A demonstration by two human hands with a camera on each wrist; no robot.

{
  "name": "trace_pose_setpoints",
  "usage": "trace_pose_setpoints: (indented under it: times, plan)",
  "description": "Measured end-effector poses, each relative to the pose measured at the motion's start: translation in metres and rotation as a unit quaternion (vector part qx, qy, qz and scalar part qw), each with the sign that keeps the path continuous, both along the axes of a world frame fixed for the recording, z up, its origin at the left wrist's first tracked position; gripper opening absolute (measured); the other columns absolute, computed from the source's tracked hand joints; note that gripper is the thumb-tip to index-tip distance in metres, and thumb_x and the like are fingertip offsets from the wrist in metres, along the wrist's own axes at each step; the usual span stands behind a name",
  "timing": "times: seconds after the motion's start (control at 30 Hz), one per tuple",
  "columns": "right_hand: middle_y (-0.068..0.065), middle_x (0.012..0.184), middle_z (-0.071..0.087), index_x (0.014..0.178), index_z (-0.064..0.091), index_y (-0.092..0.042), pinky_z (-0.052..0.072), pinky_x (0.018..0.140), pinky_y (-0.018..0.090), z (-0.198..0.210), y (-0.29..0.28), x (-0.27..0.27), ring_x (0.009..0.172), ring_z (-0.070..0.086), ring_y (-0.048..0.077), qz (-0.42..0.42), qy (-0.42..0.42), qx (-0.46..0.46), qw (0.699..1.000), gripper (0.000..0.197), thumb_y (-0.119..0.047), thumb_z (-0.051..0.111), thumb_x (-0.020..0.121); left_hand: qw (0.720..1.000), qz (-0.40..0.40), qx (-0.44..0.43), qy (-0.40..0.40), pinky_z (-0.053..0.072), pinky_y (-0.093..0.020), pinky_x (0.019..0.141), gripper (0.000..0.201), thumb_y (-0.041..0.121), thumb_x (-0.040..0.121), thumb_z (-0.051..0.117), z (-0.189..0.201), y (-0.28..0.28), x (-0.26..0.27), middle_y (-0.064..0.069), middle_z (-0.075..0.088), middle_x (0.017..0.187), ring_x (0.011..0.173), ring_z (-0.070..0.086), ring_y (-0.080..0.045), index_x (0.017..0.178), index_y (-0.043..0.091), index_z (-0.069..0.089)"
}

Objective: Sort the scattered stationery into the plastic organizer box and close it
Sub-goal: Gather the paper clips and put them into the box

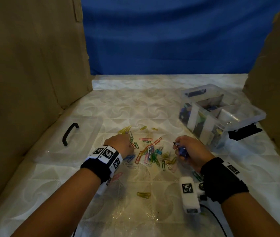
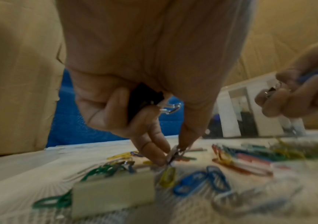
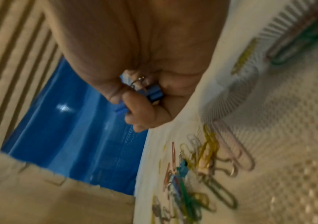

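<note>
Coloured paper clips (image 1: 150, 152) lie scattered mid-table between my hands. My left hand (image 1: 129, 144) is down on the left side of the pile. In the left wrist view its thumb and forefinger (image 2: 173, 153) pinch a small metal-handled clip off the table, while the curled fingers hold a black binder clip (image 2: 144, 101) in the palm. My right hand (image 1: 178, 147) hovers just right of the pile, its fingers curled round blue binder clips (image 3: 153, 93). The clear organizer box (image 1: 248, 115) stands open at the right with sorted items in its compartments.
The box's clear lid (image 1: 53, 151) with a black handle (image 1: 70, 134) lies flat at the left. Cardboard walls (image 1: 24, 74) close both sides and a blue cloth hangs behind. A pale block (image 2: 112, 194) lies among green clips. One yellow clip (image 1: 143, 194) lies nearer me.
</note>
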State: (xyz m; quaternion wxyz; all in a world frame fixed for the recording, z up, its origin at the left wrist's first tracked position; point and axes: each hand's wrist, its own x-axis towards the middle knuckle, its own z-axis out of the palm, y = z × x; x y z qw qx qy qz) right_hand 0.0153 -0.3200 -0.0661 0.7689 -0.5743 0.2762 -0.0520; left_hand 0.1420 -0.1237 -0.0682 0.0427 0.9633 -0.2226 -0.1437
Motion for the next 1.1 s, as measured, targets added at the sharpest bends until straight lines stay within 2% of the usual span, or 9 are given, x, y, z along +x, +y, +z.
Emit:
trace_pose_setpoints:
  times: [0.1, 0.17, 0.27, 0.37, 0.53, 0.63, 0.73, 0.9, 1.1]
  plan:
    - [0.012, 0.072, 0.054, 0.076, 0.046, -0.009, 0.03, 0.032, 0.015, -0.002, -0.005, -0.004, 0.045, 0.044, 0.014, -0.006, -0.029, 0.158, 0.987, 0.016, 0.002, 0.036, 0.076, 0.997, 0.012, -0.076, 0.013, 0.046, -0.032, 0.075, 0.01, 0.021, 0.087, 0.053, 0.006, 0.004, 0.0, -0.015, 0.066, 0.103, 0.093, 0.062, -0.032, 0.086, 0.012, 0.056]
    - [0.009, 0.071, 0.059, 0.073, 0.047, -0.012, 0.03, 0.031, 0.015, -0.005, -0.007, -0.004, 0.048, 0.044, 0.014, -0.005, -0.026, 0.164, 0.986, 0.006, -0.006, 0.045, 0.074, 0.994, 0.016, -0.105, 0.026, 0.049, -0.034, 0.082, 0.015, 0.02, 0.088, 0.057, 0.007, 0.007, -0.001, -0.013, 0.066, 0.107, 0.099, 0.062, -0.031, 0.096, 0.008, 0.062]
    - [0.003, 0.061, 0.056, 0.076, 0.048, -0.012, 0.027, 0.031, 0.014, -0.005, -0.004, -0.005, 0.043, 0.042, 0.01, -0.008, -0.001, 0.088, 0.996, 0.015, -0.018, 0.057, 0.087, 0.995, 0.007, -0.096, 0.038, 0.05, -0.035, 0.091, 0.033, 0.03, 0.085, 0.064, 0.002, 0.01, -0.004, -0.01, 0.064, 0.117, 0.107, 0.061, -0.027, 0.113, 0.012, 0.061]
    - [0.005, 0.056, 0.053, 0.074, 0.048, -0.011, 0.029, 0.035, 0.016, -0.006, -0.002, -0.008, 0.037, 0.04, 0.01, 0.03, 0.044, -0.109, 0.993, 0.021, -0.017, 0.06, 0.09, 0.995, -0.012, -0.082, 0.047, 0.05, -0.035, 0.092, 0.03, 0.034, 0.084, 0.066, -0.001, 0.007, -0.003, -0.008, 0.064, 0.118, 0.107, 0.061, -0.025, 0.109, 0.017, 0.064]
    - [0.002, 0.069, 0.06, 0.083, 0.052, -0.019, 0.04, 0.046, 0.02, -0.006, -0.001, -0.015, 0.053, 0.05, 0.01, 0.2, 0.136, -0.411, 0.879, 0.01, -0.019, 0.058, 0.091, 0.998, -0.02, -0.046, 0.025, 0.051, -0.037, 0.088, 0.031, 0.038, 0.082, 0.065, -0.002, 0.004, -0.005, -0.006, 0.065, 0.11, 0.101, 0.061, -0.026, 0.103, 0.015, 0.062]
    - [-0.003, 0.073, 0.056, 0.069, 0.051, -0.023, 0.043, 0.06, 0.023, -0.008, 0.006, -0.01, 0.069, 0.054, 0.012, 0.254, 0.196, -0.506, 0.801, 0.023, -0.033, 0.064, 0.085, 1.0, -0.024, -0.014, 0.002, 0.051, -0.035, 0.081, 0.033, 0.043, 0.079, 0.066, -0.003, 0.003, -0.008, -0.007, 0.065, 0.105, 0.097, 0.062, -0.028, 0.096, 0.015, 0.06]
    - [-0.006, 0.068, 0.049, 0.064, 0.045, -0.024, 0.039, 0.059, 0.023, -0.006, 0.016, -0.001, 0.076, 0.053, 0.015, 0.267, 0.235, -0.566, 0.744, 0.031, -0.042, 0.065, 0.081, 0.999, -0.03, 0.002, -0.016, 0.05, -0.033, 0.078, 0.027, 0.04, 0.078, 0.066, -0.003, 0.003, -0.012, -0.007, 0.066, 0.103, 0.096, 0.062, -0.028, 0.091, 0.017, 0.06]
    - [-0.001, 0.084, 0.052, 0.09, 0.053, -0.019, 0.049, 0.076, 0.029, 0.0, 0.028, 0.009, 0.081, 0.056, 0.02, 0.257, 0.249, -0.614, 0.703, 0.013, -0.031, 0.056, 0.086, 0.999, -0.045, 0.007, -0.01, 0.045, -0.03, 0.073, 0.024, 0.036, 0.078, 0.067, 0.003, 0.008, -0.017, -0.004, 0.065, 0.102, 0.094, 0.061, -0.025, 0.095, 0.019, 0.065]
    - [-0.001, 0.088, 0.052, 0.105, 0.061, -0.015, 0.045, 0.076, 0.026, 0.003, 0.027, 0.005, 0.083, 0.052, 0.017, 0.278, 0.267, -0.592, 0.708, 0.03, -0.038, 0.06, 0.085, 0.997, -0.074, -0.003, -0.005, 0.045, -0.029, 0.079, 0.024, 0.029, 0.079, 0.069, 0.009, 0.015, -0.018, 0.001, 0.064, 0.11, 0.103, 0.059, -0.023, 0.102, 0.025, 0.067]
